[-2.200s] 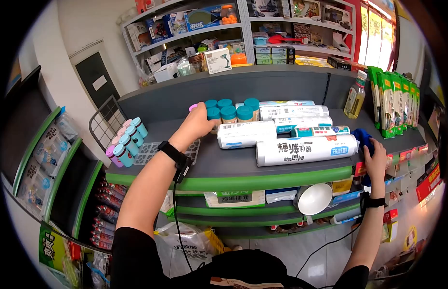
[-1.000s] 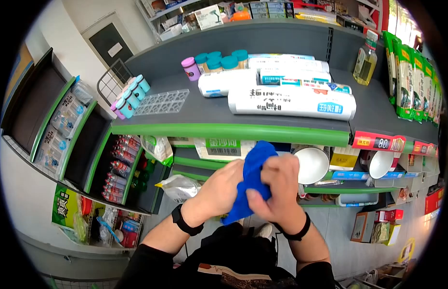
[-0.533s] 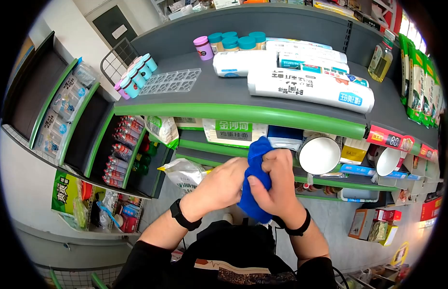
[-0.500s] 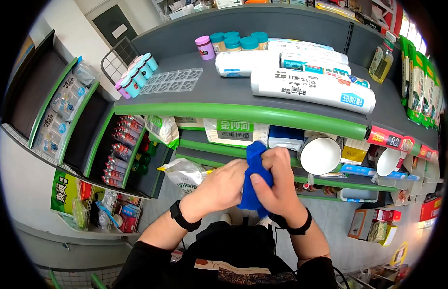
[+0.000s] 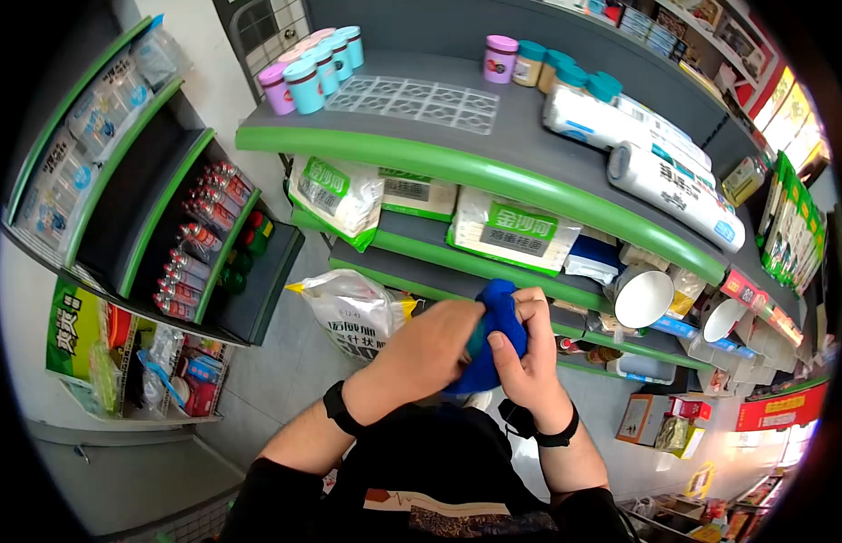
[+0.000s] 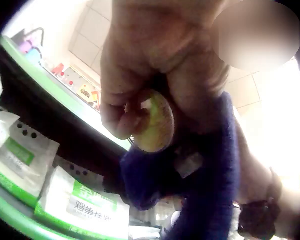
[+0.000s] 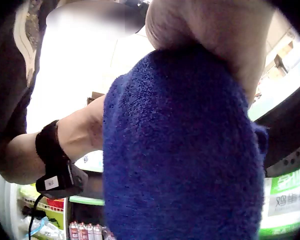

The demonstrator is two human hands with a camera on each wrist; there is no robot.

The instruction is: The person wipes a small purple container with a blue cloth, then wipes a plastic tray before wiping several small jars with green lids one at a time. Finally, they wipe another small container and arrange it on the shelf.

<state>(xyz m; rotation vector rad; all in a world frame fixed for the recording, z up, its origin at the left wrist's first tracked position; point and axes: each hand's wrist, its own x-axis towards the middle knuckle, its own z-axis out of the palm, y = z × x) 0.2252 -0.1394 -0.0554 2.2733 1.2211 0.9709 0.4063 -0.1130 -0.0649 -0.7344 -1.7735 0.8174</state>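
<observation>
In front of the body, my left hand (image 5: 416, 353) grips a small jar with a teal lid (image 5: 476, 342). In the left wrist view the jar's round, yellowish end (image 6: 159, 125) pokes out between the fingers of the left hand (image 6: 165, 55). My right hand (image 5: 535, 366) holds a blue cloth (image 5: 504, 317) against the jar, thumb lying over the fabric. The right wrist view is mostly filled by the cloth (image 7: 182, 150), which hides the jar there; above it is the right hand (image 7: 215, 35).
On the green-edged shelf (image 5: 394, 149) stand blue, pink and purple bottles (image 5: 305, 88), a clear plastic grid (image 5: 412, 102), a purple-lidded jar (image 5: 499, 60), teal-lidded jars (image 5: 528, 65) and white rolls (image 5: 674, 195). Noodle packs (image 5: 514, 231) and a white bowl (image 5: 644, 299) sit below.
The left hand left the jars and the right hand brought the cloth from the shelf's right side; both met in front of the body. Lately the view has swung left, and the teal lid shows.
</observation>
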